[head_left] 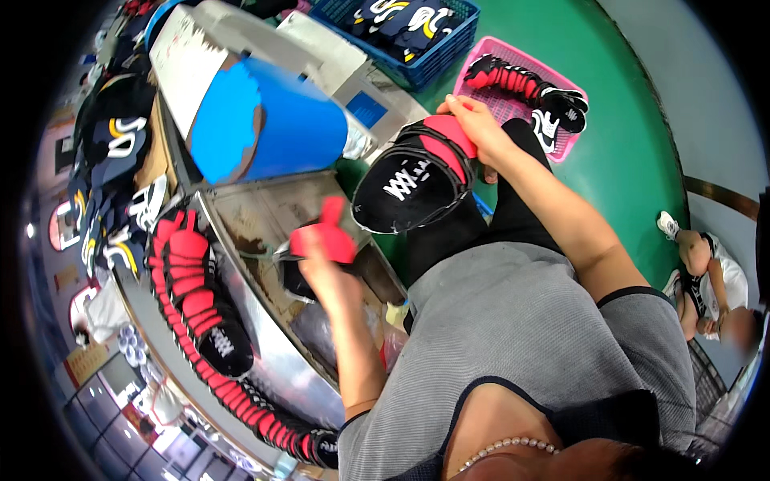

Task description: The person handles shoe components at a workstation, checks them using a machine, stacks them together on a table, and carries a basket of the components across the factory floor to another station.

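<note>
My right hand (481, 132) grips a black and red shoe upper (409, 180) with white marks on its dark front part. It is held above my lap, and more pieces may lie beneath it. At the worktop's edge, my left hand (327, 276) is closed on another red and black shoe upper (323, 243), smeared by motion. Beside it, nested rows of red and black shoe uppers (188, 276) lie along the metal worktop (269, 321). In the pink basket (501, 45) sits a further row of red and black uppers (505, 76).
A blue and white machine (281, 120) stands ahead of my left hand. Beyond it is a blue crate (401, 74) holding navy uppers. Plastic bags (325, 325) lie in the open tray by my left forearm. Another person (714, 280) sits far right.
</note>
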{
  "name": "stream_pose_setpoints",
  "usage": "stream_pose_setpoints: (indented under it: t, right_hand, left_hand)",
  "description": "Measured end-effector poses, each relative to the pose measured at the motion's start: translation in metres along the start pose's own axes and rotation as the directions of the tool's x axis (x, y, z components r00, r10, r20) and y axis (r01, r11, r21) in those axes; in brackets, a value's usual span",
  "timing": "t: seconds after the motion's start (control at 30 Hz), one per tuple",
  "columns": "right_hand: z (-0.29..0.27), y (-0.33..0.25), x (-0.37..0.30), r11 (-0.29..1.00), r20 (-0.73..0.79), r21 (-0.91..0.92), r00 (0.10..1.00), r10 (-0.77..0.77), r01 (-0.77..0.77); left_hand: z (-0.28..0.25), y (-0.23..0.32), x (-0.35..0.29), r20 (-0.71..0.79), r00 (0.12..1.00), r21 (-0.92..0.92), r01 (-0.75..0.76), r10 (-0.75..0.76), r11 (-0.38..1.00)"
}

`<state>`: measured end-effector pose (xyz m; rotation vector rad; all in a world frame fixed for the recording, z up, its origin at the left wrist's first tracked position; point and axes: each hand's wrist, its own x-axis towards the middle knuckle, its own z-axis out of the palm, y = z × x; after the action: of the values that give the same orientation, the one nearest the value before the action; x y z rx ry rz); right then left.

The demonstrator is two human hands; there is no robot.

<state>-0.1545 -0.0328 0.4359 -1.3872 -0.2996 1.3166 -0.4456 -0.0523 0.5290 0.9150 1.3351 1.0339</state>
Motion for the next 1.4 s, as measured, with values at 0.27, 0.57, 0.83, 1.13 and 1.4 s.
stream_pose_setpoints:
  t: [0.27, 0.57, 0.83, 1.13, 1.4]
  right_hand:
    - [0.072, 0.051, -0.021, 0.955, 0.119, -0.203, 0.973, -0.196, 0.217]
    - [0.087, -0.002, -0.044, 0.609, 0.457, -0.56, 0.822, -0.34, 0.562]
    - [0.089, 0.034, -0.006, 0.97, 0.438, -0.124, 0.889, -0.135, 0.209]
    - [0.083, 0.016, 0.0, 0.987, 0.531, -0.005, 0.837, -0.134, 0.161]
    - [0.095, 0.008, 0.03, 0.99, 0.553, -0.024, 0.823, 0.129, -0.139]
  left_hand:
    - [0.036, -0.027, 0.0, 0.075, 0.997, 0.035, 0.019, -0.021, 0.999]
    - [0.04, 0.001, 0.05, 0.077, 0.995, 0.006, -0.065, 0.064, 0.998]
    - [0.037, -0.018, 0.089, 0.163, 0.986, 0.043, -0.026, 0.018, 0.999]
    - [0.037, -0.018, 0.09, 0.11, 0.993, 0.024, -0.05, 0.047, 0.998]
    - [0.039, -0.023, 0.124, 0.008, 0.97, -0.193, 0.24, -0.243, 0.952]
